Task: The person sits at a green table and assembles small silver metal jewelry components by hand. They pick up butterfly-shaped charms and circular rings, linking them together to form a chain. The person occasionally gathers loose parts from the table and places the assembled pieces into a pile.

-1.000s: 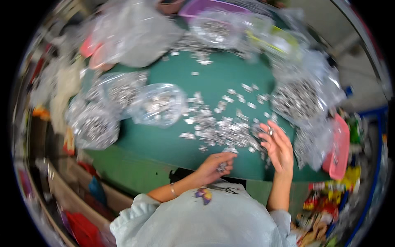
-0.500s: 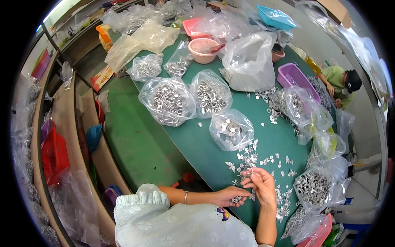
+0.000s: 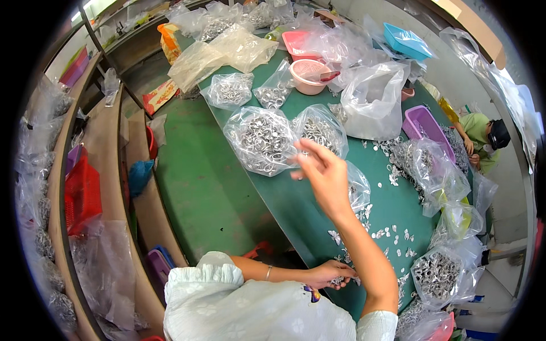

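Note:
My left hand [image 3: 331,275] is low over the near table edge, its fingers curled around several small silver metal pieces [image 3: 338,281]. Stretched out over the table, my right hand [image 3: 324,173] has its fingers extended and apart, the tips smeared by motion; I see nothing between them. Those fingertips overlap the right edge of a clear bag of silver rings [image 3: 263,139]. Just behind the hand sits a second clear bag of ring-like pieces [image 3: 319,131]. My right forearm partly hides a smaller bag of flat silver pieces [image 3: 357,190]. Loose butterfly-shaped silver pieces [image 3: 334,236] lie beside my forearm.
On the green table [image 3: 284,204] stand a pink basket [image 3: 308,85], a purple basket [image 3: 418,122] and a large clear bag [image 3: 372,108]. An open bag of silver pieces [image 3: 438,274] is at right. Another person [image 3: 480,136] works beyond the far right edge. Shelves line the left.
My right hand has moved from close beside the left, where it pinched a ring, out to the bag of rings, its fingers now spread. My left hand stays low with its pieces. The view has shifted.

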Demonstrator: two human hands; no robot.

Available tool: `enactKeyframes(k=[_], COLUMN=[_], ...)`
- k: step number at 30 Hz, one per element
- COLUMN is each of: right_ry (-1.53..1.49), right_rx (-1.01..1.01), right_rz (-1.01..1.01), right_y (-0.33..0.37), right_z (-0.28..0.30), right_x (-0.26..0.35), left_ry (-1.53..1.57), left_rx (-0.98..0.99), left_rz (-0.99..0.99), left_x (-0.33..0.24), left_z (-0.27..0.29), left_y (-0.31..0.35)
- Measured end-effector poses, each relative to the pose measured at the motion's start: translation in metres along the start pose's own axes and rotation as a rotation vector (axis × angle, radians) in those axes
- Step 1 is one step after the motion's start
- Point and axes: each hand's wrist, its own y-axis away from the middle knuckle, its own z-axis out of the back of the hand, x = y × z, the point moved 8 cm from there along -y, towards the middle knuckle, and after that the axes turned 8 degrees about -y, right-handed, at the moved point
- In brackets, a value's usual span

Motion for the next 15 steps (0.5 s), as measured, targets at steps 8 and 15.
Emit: enactKeyframes(k=[8, 15], right_ry=[0.148, 0.734], right_rx=[-0.055, -0.881], right_rz=[-0.128, -0.124], right_y=[0.065, 0.243], right_z=[0.081, 0.291], right_x=[0.004, 0.021], left_ry=[0.079, 0.080], left_rx=[-0.015, 0.042], left_rz=[-0.005, 0.133], left_x=[-0.003, 0.009], left_z=[0.013, -0.003], left_y=[0.008, -0.002])
